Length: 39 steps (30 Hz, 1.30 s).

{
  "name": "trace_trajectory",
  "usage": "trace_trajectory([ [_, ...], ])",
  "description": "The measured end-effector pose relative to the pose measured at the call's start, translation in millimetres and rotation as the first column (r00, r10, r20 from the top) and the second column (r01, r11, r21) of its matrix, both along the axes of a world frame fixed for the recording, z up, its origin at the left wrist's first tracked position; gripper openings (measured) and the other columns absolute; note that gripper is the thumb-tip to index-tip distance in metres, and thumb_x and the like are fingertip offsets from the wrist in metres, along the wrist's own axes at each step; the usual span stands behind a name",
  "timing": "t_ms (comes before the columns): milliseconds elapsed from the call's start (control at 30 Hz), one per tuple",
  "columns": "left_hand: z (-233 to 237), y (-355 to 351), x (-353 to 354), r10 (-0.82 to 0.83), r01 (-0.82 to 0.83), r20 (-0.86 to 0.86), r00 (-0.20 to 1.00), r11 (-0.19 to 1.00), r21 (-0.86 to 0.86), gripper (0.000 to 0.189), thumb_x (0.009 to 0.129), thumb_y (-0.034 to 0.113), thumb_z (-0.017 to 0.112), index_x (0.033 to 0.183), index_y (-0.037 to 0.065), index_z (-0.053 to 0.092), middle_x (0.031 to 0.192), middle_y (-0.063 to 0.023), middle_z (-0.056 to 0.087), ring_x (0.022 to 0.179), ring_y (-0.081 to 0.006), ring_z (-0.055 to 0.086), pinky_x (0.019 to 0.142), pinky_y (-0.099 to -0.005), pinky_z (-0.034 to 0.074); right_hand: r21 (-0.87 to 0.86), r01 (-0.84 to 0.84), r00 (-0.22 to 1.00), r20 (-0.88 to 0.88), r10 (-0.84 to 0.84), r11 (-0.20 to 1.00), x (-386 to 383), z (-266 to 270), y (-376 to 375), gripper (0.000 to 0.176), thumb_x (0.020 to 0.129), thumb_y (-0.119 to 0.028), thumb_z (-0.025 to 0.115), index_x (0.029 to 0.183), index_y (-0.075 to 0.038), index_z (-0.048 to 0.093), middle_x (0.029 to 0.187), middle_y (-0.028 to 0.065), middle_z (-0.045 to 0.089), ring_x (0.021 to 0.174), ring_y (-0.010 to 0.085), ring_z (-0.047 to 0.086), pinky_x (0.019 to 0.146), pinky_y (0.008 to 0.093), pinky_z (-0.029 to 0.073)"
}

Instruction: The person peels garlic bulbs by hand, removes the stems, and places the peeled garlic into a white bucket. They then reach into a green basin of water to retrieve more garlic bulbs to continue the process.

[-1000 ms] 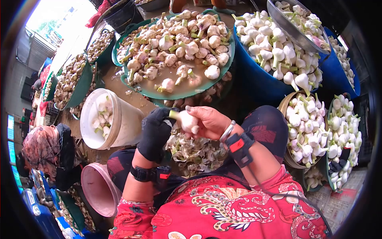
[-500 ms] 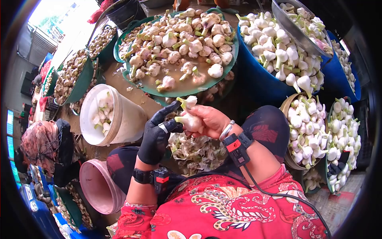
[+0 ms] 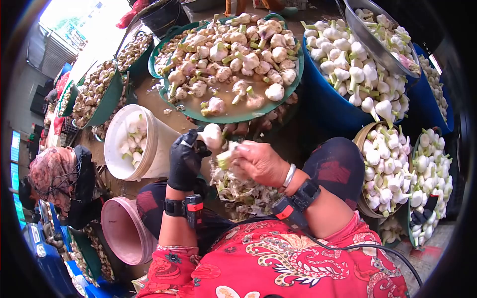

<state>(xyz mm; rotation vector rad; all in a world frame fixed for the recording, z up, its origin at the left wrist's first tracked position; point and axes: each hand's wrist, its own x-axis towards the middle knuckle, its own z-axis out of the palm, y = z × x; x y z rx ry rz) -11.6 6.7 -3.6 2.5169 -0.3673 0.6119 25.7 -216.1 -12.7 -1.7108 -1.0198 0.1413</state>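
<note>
My left hand [image 3: 183, 164], in a black glove, is closed on a whitish garlic bulb [image 3: 212, 135] that sticks out to the right of its fingers. Just below and to the right, my bare right hand [image 3: 258, 163] grips another garlic bulb [image 3: 226, 159]; its cut green stem points left and the fingers cover most of it. Beneath both hands lies a heap of loose garlic skins [image 3: 243, 196] between my knees. Ahead, a green tub [image 3: 238, 119] bears unpeeled, soil-stained garlic over brownish water.
A white bucket [image 3: 161, 144] with some clean garlic tilts at my left, above a pink bucket [image 3: 141, 231]. A blue tub [image 3: 315, 92] and a basket [image 3: 365, 198] of white garlic stand at my right. Another person [image 3: 62, 174] sits at far left.
My hands have moved apart. The left hand now has one garlic bulb by itself, and the right has turned palm-down around the other. The view has shifted slightly.
</note>
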Motion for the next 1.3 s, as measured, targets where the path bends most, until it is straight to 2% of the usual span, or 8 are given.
trace_trajectory([
  [100, -0.7, 10.6, -7.8, 0.177, -0.191, -0.098, 0.979, 0.967, -0.167, 0.04, 0.072, -0.004, 0.068, 0.11, 0.006, 0.062, 0.084, -0.009, 0.064, 0.075, -0.0177, 0.062, 0.065, -0.0298, 0.053, 0.129, 0.313, 0.803, -0.565, -0.19, 0.941, 19.5, -20.4, -7.1, 0.009, 0.086, -0.005, 0.056, 0.093, -0.002, 0.06, 0.073, 0.0088, 0.061, 0.066, 0.017, 0.061, 0.063, 0.0327, 0.049],
  [167, -1.1, 14.6, -10.8, 0.138, -0.24, -0.256, 0.957, 0.872, -0.426, 0.042, 0.072, -0.005, 0.067, 0.112, 0.006, 0.061, 0.085, -0.0094, 0.065, 0.074, -0.0179, 0.062, 0.065, -0.0301, 0.054, -0.015, 0.331, 0.812, -0.505, -0.293, 0.944, 28.6, -17.8, -8.5, 0.009, 0.083, -0.005, 0.059, 0.09, -0.002, 0.063, 0.074, 0.006, 0.065, 0.068, 0.0115, 0.061, 0.064, 0.0295, 0.05],
  [233, 6.7, 7.9, -10.7, 0.093, -0.098, -0.09, 0.992, 0.994, -0.056, 0.036, 0.077, 0.013, 0.068, 0.11, 0.0, 0.06, 0.082, -0.0109, 0.063, 0.069, -0.0216, 0.06, 0.062, -0.0328, 0.049, -0.23, 0.172, 0.944, -0.241, -0.227, 0.958, 24.0, -17.1, -2.7, 0.007, 0.081, -0.006, 0.063, 0.086, -0.002, 0.065, 0.075, 0.0039, 0.065, 0.066, 0.0094, 0.06, 0.064, 0.0256, 0.049],
  [300, 7.6, -14.9, -9.7, -0.16, -0.457, -0.493, 0.855, 0.218, -0.862, 0.028, 0.086, 0.014, 0.062, 0.108, -0.002, 0.061, 0.08, -0.006, 0.063, 0.068, -0.016, 0.059, 0.062, -0.0298, 0.048, -0.134, 0.249, 0.808, -0.518, -0.282, 0.959, 16.8, -14.3, 5.8, 0.017, 0.077, -0.005, 0.068, 0.094, -0.003, 0.066, 0.079, 0.0024, 0.064, 0.07, 0.0073, 0.059, 0.066, 0.0242, 0.05],
  [567, 30.7, -48.3, -9.0, -0.229, -0.323, -0.492, 0.84, 0.516, -0.793, 0.022, 0.085, 0.009, 0.061, 0.105, -0.001, 0.063, 0.09, -0.004, 0.064, 0.081, -0.0092, 0.057, 0.072, -0.0245, 0.046, 0.212, 0.197, 0.627, -0.778, 0.044, 0.957, 14.5, -7.4, 5.3, 0.026, 0.076, 0.005, 0.067, 0.1, -0.003, 0.06, 0.09, 0.0033, 0.059, 0.071, 0.0078, 0.059, 0.066, 0.0212, 0.05],
  [867, 35.5, -42.4, -8.2, -0.171, -0.238, -0.508, 0.844, 0.728, -0.643, 0.021, 0.081, 0.004, 0.064, 0.102, 0.002, 0.066, 0.09, -0.0019, 0.065, 0.08, -0.0092, 0.058, 0.073, -0.0245, 0.047, 0.153, 0.109, 0.86, -0.51, -0.015, 0.982, 24.0, -4.7, -3.5, 0.014, 0.07, 0.001, 0.07, 0.078, -0.004, 0.059, 0.074, 0.0025, 0.053, 0.069, 0.0105, 0.054, 0.064, 0.0263, 0.047],
  [1033, 24.9, -24.6, -7.1, -0.198, -0.26, -0.437, 0.877, 0.569, -0.78, 0.025, 0.083, 0.007, 0.063, 0.106, -0.003, 0.063, 0.086, -0.004, 0.065, 0.074, -0.0097, 0.057, 0.068, -0.0233, 0.046, -0.047, 0.153, 0.978, -0.135, -0.158, 0.987, 13.8, 2.7, -4.9, 0.013, 0.077, -0.005, 0.067, 0.077, -0.002, 0.054, 0.075, 0.0032, 0.054, 0.069, 0.0125, 0.05, 0.063, 0.0268, 0.043],
  [1300, 30.1, -35.4, -10.2, -0.303, -0.27, -0.425, 0.853, 0.44, -0.856, 0.027, 0.082, 0.008, 0.062, 0.106, -0.004, 0.063, 0.091, -0.0059, 0.065, 0.079, -0.013, 0.059, 0.075, -0.0259, 0.047, 0.242, 0.096, 0.671, -0.732, 0.116, 0.966, 19.5, 11.7, -7.4, 0.015, 0.081, 0.002, 0.064, 0.093, -0.005, 0.059, 0.08, -0.0027, 0.056, 0.071, 0.0051, 0.052, 0.065, 0.0202, 0.044],
])
